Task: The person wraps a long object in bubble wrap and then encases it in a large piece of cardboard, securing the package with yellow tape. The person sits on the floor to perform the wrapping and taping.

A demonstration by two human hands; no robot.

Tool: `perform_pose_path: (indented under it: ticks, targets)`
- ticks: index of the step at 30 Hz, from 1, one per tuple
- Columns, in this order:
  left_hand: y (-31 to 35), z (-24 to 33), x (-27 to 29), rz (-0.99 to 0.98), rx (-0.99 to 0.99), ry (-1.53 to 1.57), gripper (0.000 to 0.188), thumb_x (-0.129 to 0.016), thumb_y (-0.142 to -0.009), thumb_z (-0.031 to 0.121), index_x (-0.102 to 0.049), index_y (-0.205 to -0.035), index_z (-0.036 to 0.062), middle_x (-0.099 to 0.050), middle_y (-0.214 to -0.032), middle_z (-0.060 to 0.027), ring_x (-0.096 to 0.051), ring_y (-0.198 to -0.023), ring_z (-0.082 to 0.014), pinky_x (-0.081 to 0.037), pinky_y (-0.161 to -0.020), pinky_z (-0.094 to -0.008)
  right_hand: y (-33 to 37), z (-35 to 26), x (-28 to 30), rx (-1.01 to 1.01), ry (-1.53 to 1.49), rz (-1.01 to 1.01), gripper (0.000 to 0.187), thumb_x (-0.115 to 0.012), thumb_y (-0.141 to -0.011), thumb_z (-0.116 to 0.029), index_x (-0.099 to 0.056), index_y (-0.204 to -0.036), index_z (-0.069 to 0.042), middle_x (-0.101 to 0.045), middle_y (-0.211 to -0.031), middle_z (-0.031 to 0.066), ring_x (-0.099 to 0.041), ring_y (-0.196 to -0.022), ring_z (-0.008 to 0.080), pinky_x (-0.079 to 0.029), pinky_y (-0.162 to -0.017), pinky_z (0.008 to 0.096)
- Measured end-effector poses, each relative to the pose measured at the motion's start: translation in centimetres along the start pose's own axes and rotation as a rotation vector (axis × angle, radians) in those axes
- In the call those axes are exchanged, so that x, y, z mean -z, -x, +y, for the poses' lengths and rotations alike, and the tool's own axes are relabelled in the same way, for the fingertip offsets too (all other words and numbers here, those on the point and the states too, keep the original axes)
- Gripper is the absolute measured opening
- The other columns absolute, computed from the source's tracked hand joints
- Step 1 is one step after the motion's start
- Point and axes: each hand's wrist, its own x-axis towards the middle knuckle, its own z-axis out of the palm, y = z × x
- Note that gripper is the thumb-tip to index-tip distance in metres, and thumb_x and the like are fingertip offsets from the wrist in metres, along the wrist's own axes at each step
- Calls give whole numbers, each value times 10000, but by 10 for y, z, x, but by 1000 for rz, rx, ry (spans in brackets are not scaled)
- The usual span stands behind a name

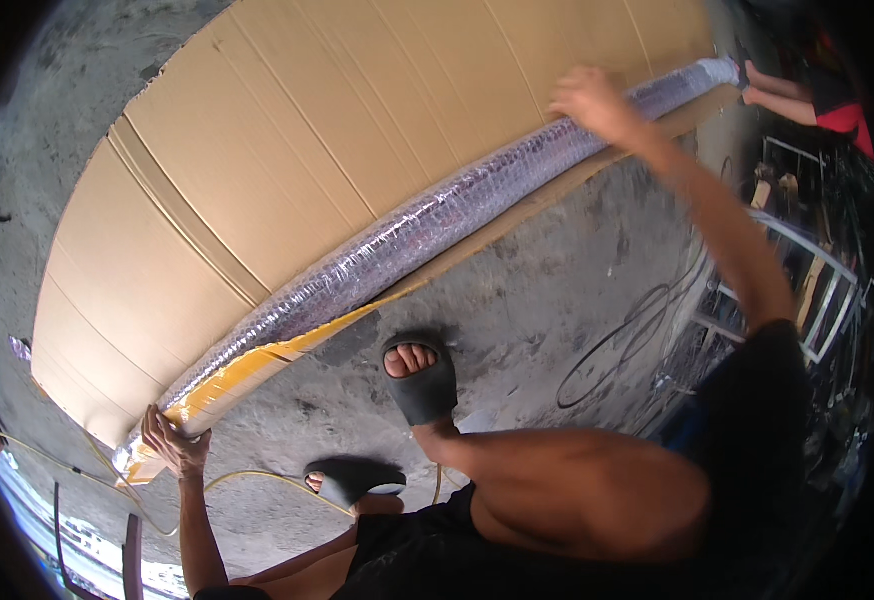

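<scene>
A long bundle point(422, 225) in shiny bubble wrap runs diagonally along the near edge of a large brown cardboard sheet point(287, 130). At its lower left end, my left hand point(175, 445) is closed over the cardboard's folded edge, where yellow tape point(242, 375) runs along it. My right hand point(597, 105) is raised over the bundle's upper right part, with its fingers bent and smeared by motion. Whether it holds anything does not show.
Another person's hands point(752, 85) are at the bundle's far right end. Metal frames point(802, 270) stand at the right. A dark cable point(607, 370) and a yellow hose point(247, 475) lie on the grey concrete floor. My feet in black slides point(422, 390) are beside the cardboard.
</scene>
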Motion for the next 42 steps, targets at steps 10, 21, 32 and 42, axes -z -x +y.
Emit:
perform_pose_path:
  ticks: [10, 21, 32, 42]
  targets:
    - [-3, -2, -8, 80, -45, -14, 1128, -919, -814, 435, -239, -1655, 113, -522, -1511, -261, -559, -1323, -477, -420, -1099, -674, 104, -49, -1, -267, -437, 384, 542, -798, -940, -255, -651, -1438, -100, -654, -1464, 135, -575, -1398, 354, -368, -1242, 544]
    - [-1, -1, -7, 61, -21, -45, 1126, -924, -832, 459, -233, -1649, 111, -522, -1516, -256, -562, -1327, -463, -429, -1095, -651, 75, -50, 17, 68, -390, 181, 386, -822, -896, -193, -727, -1206, 17, -530, -1650, 111, -419, -1572, 327, -352, -1312, 523]
    - [-4, 7, -6, 65, 20, -21, 1156, -984, -745, 331, -265, -1625, 120, -514, -1518, -249, -538, -1362, -462, -422, -1116, -651, 38, -44, 30, -214, -685, 78, 239, -825, -870, -147, -640, -894, 2, -593, -1160, 147, -597, -1103, 365, -491, -942, 459]
    - [-5, 9, -2, 26, 31, -1, 1177, -978, -738, 316, -256, -1650, 132, -515, -1511, -260, -524, -1362, -473, -402, -1124, -654, 63, -142, -51, -632, -298, 902, 264, -794, -899, -60, -733, -1154, -35, -661, -1241, 154, -636, -1179, 366, -514, -1012, 474]
